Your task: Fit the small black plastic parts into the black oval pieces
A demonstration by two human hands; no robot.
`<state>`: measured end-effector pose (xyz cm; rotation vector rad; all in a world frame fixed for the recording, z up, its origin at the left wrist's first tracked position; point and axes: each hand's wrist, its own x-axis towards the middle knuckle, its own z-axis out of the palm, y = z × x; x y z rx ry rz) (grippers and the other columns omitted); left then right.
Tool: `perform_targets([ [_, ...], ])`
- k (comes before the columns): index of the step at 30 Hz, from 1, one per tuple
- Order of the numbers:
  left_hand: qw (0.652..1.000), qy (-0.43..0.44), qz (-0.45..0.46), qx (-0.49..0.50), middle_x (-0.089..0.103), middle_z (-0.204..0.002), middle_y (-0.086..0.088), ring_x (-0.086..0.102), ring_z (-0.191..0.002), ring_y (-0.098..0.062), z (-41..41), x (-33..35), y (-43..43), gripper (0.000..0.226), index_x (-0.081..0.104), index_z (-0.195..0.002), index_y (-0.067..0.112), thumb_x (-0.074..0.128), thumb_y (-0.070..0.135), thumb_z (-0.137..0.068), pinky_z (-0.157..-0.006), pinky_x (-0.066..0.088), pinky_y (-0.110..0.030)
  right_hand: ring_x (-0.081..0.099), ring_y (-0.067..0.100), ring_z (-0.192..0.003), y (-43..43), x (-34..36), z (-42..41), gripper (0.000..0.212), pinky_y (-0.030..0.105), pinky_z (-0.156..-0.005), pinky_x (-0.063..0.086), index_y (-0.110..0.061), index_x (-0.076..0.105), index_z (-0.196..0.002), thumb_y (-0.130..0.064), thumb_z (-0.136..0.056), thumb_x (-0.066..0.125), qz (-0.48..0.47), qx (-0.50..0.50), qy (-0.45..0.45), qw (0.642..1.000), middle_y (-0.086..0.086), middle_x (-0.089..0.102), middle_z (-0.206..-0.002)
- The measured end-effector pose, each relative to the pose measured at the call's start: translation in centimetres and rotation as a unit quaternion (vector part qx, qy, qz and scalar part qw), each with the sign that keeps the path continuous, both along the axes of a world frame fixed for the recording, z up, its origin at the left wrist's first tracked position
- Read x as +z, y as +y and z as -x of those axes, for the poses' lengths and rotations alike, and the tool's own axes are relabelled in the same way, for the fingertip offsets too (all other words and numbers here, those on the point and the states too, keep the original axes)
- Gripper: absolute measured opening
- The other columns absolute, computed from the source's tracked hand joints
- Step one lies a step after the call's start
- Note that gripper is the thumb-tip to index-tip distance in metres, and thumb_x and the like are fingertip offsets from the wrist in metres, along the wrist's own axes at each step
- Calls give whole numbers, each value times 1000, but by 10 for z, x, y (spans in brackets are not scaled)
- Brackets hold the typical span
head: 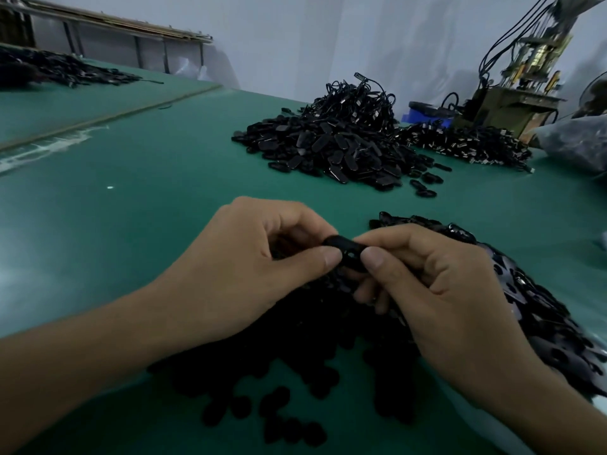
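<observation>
Pinching a black oval piece [345, 248] in your left hand [249, 267] and right hand [437, 284], you are blocking the scattered ovals [279, 405] beneath.

No writing, label, brand or number is legible on the green table [147, 224], the black oval plastic pieces [328, 149] or the far-right yellowish metal machine [512, 103].

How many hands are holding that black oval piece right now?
2. The left hand pinches the black oval piece at its left end, the right hand at its right end, above the near pile of black parts. No other hand shows.
</observation>
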<state>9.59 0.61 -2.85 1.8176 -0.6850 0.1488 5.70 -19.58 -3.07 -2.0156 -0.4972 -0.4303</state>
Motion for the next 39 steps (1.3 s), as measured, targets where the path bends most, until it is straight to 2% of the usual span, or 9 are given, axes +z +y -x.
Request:
perform_targets([
  [3,1000,4,5,6,76,-80,14,68,-67,4,0,-2,-1,14,75,-92,33,70,31,-78,-59,47,-7,67,8,-62,0,-2,0,15,12,-56,47,-39,72,-98,-31,-93,60,25,-15,-7,1000,-12,71,-69],
  [6,1000,-1,6,26,74,-75,14,66,-63,4,-3,-3,-2,12,76,-87,33,69,32,-77,-58,49,-9,68,1,-74,0,-2,2,19,10,-62,49,-43,69,-108,-41,-91,61,46,-41,-23,998,-22,71,-81],
  [10,995,-1,10,102,73,-75,18,67,-61,-3,-11,-4,3,16,75,-88,39,64,39,-76,-66,56,-22,57,-7,-88,-6,4,4,24,6,-73,41,-41,69,-105,-53,-86,60,213,-99,-53,971,-24,61,-87],
  [14,992,17,38,118,74,-75,14,71,-63,-7,-17,-4,5,18,71,-91,45,63,37,-77,-66,56,-24,46,-10,-102,-9,5,3,46,11,-75,34,-47,65,-109,-75,-81,42,336,-75,17,939,-31,52,-99],
  [19,991,22,48,120,76,-79,8,74,-72,-14,-22,-8,9,17,73,-88,38,70,22,-90,-71,61,-34,50,-9,-98,-6,5,3,32,8,-72,36,-45,69,-102,-61,-80,53,300,-66,24,951,-26,58,-92],
  [23,991,19,37,125,76,-79,9,74,-71,-11,-21,-7,11,19,73,-88,30,69,13,-93,-67,59,-20,51,-7,-96,-3,6,2,20,3,-75,36,-42,71,-87,-54,-80,57,274,-67,22,959,-24,59,-90],
  [28,993,12,40,112,76,-75,10,74,-70,-11,-17,-6,8,13,72,-88,31,77,20,-86,-66,58,-20,56,-4,-91,0,6,2,11,5,-77,39,-38,70,-78,-46,-79,62,245,-71,15,967,-22,61,-90],
  [31,994,8,49,100,76,-74,10,74,-70,-8,-15,-4,7,10,73,-86,31,70,30,-77,-66,57,-19,59,0,-83,1,5,3,7,7,-71,42,-35,69,-77,-40,-79,65,204,-83,1,976,-22,64,-88],
  [39,995,21,62,78,77,-76,7,76,-71,-13,-15,-6,7,14,75,-86,31,74,25,-74,-69,59,-21,57,11,-60,3,5,2,6,19,-53,46,-31,65,-79,-33,-84,62,159,-69,4,985,-13,66,-72],
])
